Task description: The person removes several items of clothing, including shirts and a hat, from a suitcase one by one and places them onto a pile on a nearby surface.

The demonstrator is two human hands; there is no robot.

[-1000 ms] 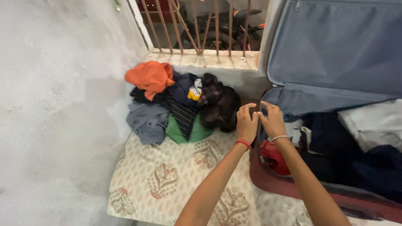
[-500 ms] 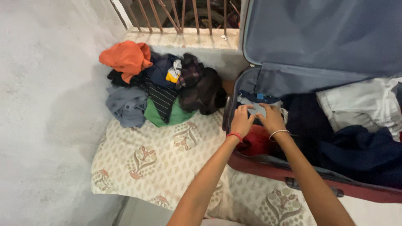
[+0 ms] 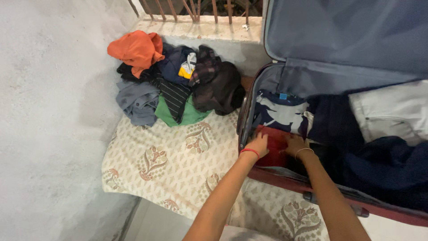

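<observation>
The person kneels or leans over an open suitcase [image 3: 267,89] that lies on a mattress with a floral-print cover [image 3: 178,160]. The suitcase lid stands raised against the wall, which leaves the whole packing compartment accessible from above.

Both hands work in the near-left corner of the compartment. The left hand [image 3: 258,145], with a red thread band on the wrist, lies flat with the fingers extended and held together; it presses down on a folded red garment [image 3: 274,149] at its left edge. The right hand [image 3: 295,145], with a thin bangle on the wrist, rests on the right edge of the same garment; its fingers curl downward, and the view does not show whether they pinch the cloth or only press it. The placement of one hand at each edge holds the fold flat and square against the suitcase wall.

The red garment lies low in the corner, just below a navy and white printed garment [image 3: 281,111]. Dark blue clothing [image 3: 383,165] and a pair of pale trousers [image 3: 392,116] fill the rest of the compartment.

A pile of unpacked clothes [image 3: 178,85] lies on the mattress to the left, well apart from the hands, with an orange garment [image 3: 136,49] on top at the window grille side.
</observation>
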